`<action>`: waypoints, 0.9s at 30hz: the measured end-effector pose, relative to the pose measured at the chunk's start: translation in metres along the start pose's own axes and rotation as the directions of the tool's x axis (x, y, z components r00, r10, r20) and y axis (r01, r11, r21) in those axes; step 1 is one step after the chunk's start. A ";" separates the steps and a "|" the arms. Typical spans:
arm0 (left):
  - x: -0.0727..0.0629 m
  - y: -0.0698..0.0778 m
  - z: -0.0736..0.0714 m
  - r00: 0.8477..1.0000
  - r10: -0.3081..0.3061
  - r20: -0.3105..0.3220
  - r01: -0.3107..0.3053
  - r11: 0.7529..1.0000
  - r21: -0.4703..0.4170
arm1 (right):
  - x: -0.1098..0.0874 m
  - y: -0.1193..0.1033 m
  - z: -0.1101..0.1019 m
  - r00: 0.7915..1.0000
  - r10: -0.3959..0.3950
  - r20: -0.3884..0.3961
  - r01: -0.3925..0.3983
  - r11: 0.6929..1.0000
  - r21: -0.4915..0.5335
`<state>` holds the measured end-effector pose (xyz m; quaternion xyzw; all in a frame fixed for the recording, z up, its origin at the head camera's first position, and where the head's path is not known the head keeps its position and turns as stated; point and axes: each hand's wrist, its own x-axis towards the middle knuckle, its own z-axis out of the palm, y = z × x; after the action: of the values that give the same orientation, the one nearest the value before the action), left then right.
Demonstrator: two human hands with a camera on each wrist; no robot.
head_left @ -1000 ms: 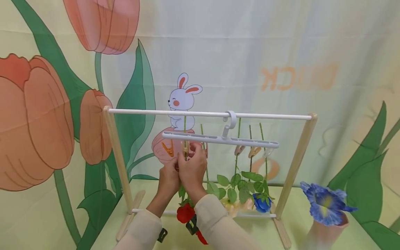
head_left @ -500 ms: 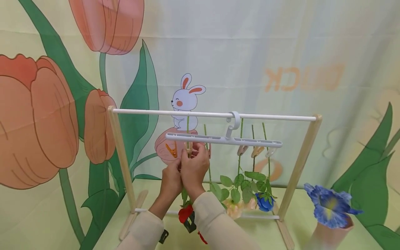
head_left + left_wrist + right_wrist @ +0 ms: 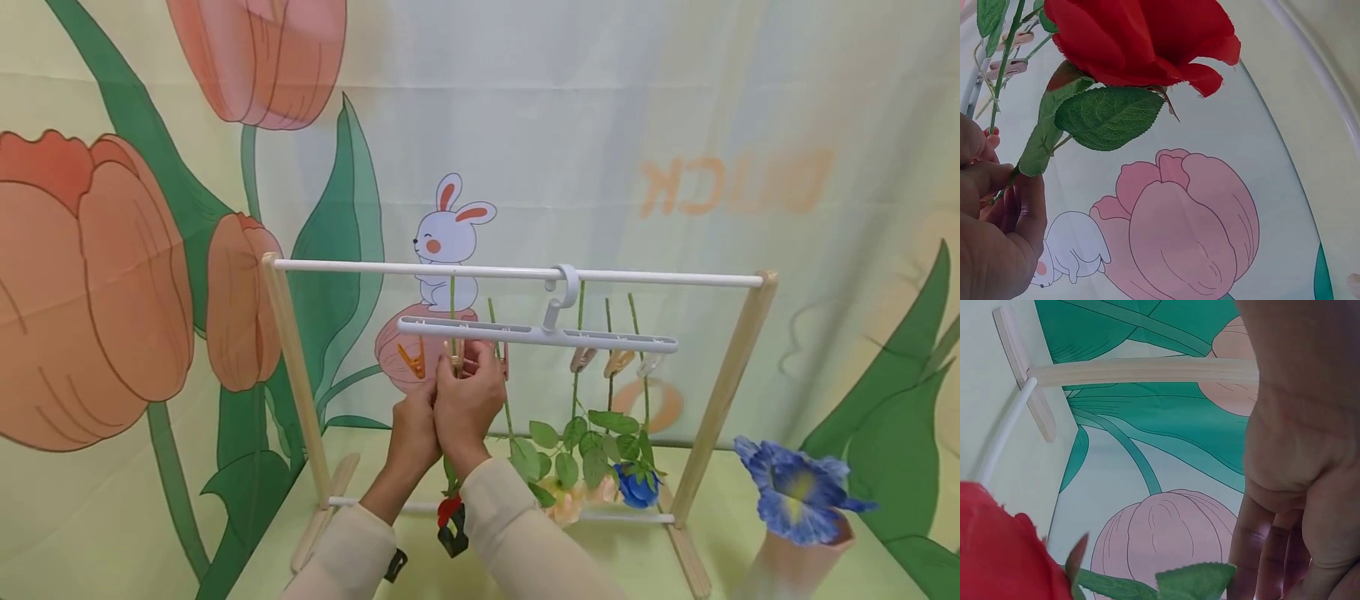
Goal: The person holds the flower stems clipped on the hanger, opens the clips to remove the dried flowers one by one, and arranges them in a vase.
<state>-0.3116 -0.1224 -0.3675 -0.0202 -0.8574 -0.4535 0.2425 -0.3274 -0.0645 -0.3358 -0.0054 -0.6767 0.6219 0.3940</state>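
Observation:
My left hand pinches the stem of a red rose, which hangs upside down below the fingers. Beside it, my right hand has its thumb and fingers at a pale clip under the grey hanger. The bare end of the rose stem rises past the hanger bar, close to the white rod. An orange clip hangs at the bar's left end. In the head view my right sleeve and a dark strap cover most of the bloom.
A wooden rack with a white rod bears the hanger. Several other flowers hang head down from clips on the right, including a blue rose. A pink vase with a blue flower stands at the right.
Both hands stay together at the pale clip with little motion. The red bloom has become more hidden behind the right wrist and strap. The head view has shifted slightly.

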 end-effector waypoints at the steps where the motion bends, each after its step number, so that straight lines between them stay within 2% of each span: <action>1: 0.000 0.000 0.000 1.000 -0.002 0.003 0.002 1.000 0.000 | 0.000 0.000 0.000 1.000 -0.004 -0.005 0.004 1.000 -0.002; 11: 0.002 -0.003 0.000 1.000 0.004 0.015 -0.005 1.000 0.012 | -0.001 0.002 0.000 1.000 -0.011 -0.010 0.011 1.000 0.000; 21: -0.001 -0.001 0.002 0.999 -0.038 0.029 0.038 0.999 -0.020 | -0.001 0.000 -0.003 1.000 0.021 0.022 -0.021 1.000 0.008; 27: -0.002 -0.004 0.003 1.000 -0.023 0.012 0.022 0.999 0.024 | 0.000 0.001 -0.003 0.999 0.020 0.025 -0.020 1.000 -0.002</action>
<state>-0.3116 -0.1217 -0.3726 -0.0103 -0.8642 -0.4460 0.2325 -0.3260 -0.0616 -0.3372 -0.0047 -0.6820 0.6255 0.3790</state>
